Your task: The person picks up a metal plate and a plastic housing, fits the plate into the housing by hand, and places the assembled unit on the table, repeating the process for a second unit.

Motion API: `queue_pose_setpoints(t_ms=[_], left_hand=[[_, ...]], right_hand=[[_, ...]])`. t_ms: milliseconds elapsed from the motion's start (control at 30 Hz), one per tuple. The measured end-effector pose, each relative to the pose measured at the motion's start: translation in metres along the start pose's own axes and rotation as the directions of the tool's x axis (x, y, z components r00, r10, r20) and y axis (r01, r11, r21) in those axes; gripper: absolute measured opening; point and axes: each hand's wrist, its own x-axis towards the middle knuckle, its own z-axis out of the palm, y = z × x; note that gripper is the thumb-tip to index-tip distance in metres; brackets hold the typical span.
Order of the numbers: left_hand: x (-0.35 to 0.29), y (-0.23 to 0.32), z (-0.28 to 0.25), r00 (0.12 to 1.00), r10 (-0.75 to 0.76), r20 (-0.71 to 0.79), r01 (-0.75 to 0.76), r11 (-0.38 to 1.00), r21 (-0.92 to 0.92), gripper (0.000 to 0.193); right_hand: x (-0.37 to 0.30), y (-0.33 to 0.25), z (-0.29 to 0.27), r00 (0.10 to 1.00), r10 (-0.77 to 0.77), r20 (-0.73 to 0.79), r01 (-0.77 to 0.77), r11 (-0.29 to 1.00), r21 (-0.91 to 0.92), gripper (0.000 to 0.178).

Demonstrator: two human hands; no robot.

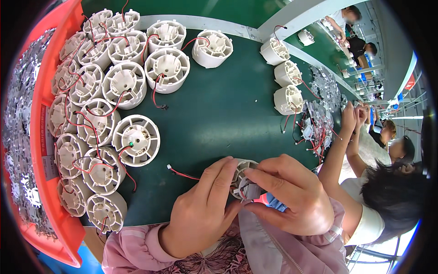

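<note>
Clasping a round, spoked white plastic motor housing (239, 176) well to the right of the red plastic bin (48, 86), towards its near end. Curled along the housing's left side with the left hand (203, 203), fingers pressed together. Pinching with the right hand (289, 194), thumb against bent fingers, at a small silvery-grey part (248, 191) by the housing's rim; too covered to tell whether fixed in place. Trailing leftward towards the bin, a red-and-black lead (185, 175) with a white plug. Inside the bin, a mass of silvery stamped metal plates (23, 137). Crowded just right of the bin on the green tabletop (214, 109), many similar wired housings (124, 80). Far to the right of the bin, a row of three more housings (289, 99), then a heap of silvery pieces and red leads (315, 123). Beyond that heap, farther still from the bin, a co-worker's forearms (335, 150).
</note>
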Motion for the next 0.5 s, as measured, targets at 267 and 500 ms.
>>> queue_pose_setpoints(t_ms=[267,500], left_hand=[[-0.0015,-0.0004,0.0,1.0,-0.006,-0.025,0.006,1.0,-0.009,0.071],[-0.0022,-0.0018,0.002,0.998,0.002,-0.061,-0.005,0.999,-0.038,0.071]], right_hand=[[-0.0005,-0.0045,0.0038,0.999,0.014,-0.029,-0.015,0.999,-0.037,0.052],[0.0005,-0.0037,-0.0057,0.998,0.053,-0.037,-0.054,0.998,-0.019,0.049]])
